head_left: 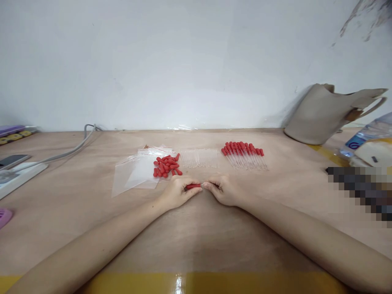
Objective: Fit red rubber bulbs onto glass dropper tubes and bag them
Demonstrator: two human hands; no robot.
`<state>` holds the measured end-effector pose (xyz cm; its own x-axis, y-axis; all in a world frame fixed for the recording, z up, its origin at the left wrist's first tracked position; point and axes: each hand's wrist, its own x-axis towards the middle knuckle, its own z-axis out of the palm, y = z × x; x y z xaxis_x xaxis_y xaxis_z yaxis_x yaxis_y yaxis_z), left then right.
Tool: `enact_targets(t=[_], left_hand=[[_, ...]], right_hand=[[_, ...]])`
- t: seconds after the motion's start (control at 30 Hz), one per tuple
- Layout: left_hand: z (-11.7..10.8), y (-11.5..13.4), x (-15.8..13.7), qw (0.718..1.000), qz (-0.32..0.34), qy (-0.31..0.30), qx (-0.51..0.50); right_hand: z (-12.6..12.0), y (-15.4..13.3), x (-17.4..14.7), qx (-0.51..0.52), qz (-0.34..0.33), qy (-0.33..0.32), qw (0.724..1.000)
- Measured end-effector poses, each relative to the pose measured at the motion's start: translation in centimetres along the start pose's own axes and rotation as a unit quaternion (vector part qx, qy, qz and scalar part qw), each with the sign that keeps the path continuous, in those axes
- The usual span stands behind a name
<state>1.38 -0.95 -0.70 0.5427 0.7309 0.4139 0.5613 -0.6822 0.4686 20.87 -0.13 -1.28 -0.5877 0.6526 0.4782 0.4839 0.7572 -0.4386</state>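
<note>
Between the fingers of my left hand (180,191) lies a red rubber dropper bulb (193,186), pointing right. My right hand (223,190) pinches a thin clear glass tube, mostly hidden by the fingers, at the bulb's open end. The two meet end to end; how deep the tube sits I cannot tell. Just beyond my left hand is a pile of loose red bulbs (167,165), partly on clear plastic bags (134,175). A row of clear tubes (199,158) lies behind my hands. To their right rest several droppers with red bulbs fitted (243,153).
A grey cable (70,148) runs to a white power strip (24,175) at the left, near a phone (14,160). On the right stand a beige bag (318,116) and a plastic bottle (370,132). Yellow tape (153,282) edges the table's front; a white wall rises behind.
</note>
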Motion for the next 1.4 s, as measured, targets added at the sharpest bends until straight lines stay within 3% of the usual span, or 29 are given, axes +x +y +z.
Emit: enact_targets(t=[0.13,0.27,0.53,0.67,0.77,0.83,0.87,0.93,1.03,1.17,1.4], left_hand=[[0.0,-0.1,0.2,0.999,0.032,0.008,0.022],[0.0,0.1,0.4,0.998,0.047,0.03,0.023],[-0.3,0.1,0.4,0.99,0.114,0.059,0.056],[-0.5,-0.5,0.1,0.989,0.09,0.102,0.054],[-0.6,-0.7,-0.1,0.99,0.046,0.117,0.071],[-0.5,-0.7,-0.2,0.993,0.035,0.09,0.074],[-0.4,-0.6,-0.2,0.994,0.04,0.067,0.071],[-0.2,-0.6,-0.2,0.996,0.056,0.025,0.065],[0.1,-0.6,-0.1,0.996,0.064,0.003,0.06],[0.1,-0.7,-0.1,0.997,0.056,-0.005,0.053],[0.1,-0.8,-0.1,0.997,0.056,-0.012,0.051]], right_hand=[[-0.1,-0.1,0.2,0.021,0.055,-0.046,0.997],[0.0,0.1,0.3,0.038,0.086,-0.041,0.995],[-0.6,-0.2,0.5,0.054,0.083,-0.079,0.992],[-2.4,-1.2,0.7,0.051,0.042,-0.137,0.988],[-4.2,-0.6,0.9,0.036,0.086,-0.158,0.983],[-5.8,1.0,1.3,0.011,0.169,-0.123,0.978],[-6.6,2.0,1.5,0.003,0.229,-0.07,0.971],[-8.1,4.2,2.0,-0.037,0.341,0.018,0.939],[-9.2,7.1,2.5,-0.121,0.434,0.064,0.891],[-8.6,8.8,2.4,-0.185,0.478,0.066,0.856],[-7.8,8.7,1.9,-0.249,0.46,0.072,0.849]])
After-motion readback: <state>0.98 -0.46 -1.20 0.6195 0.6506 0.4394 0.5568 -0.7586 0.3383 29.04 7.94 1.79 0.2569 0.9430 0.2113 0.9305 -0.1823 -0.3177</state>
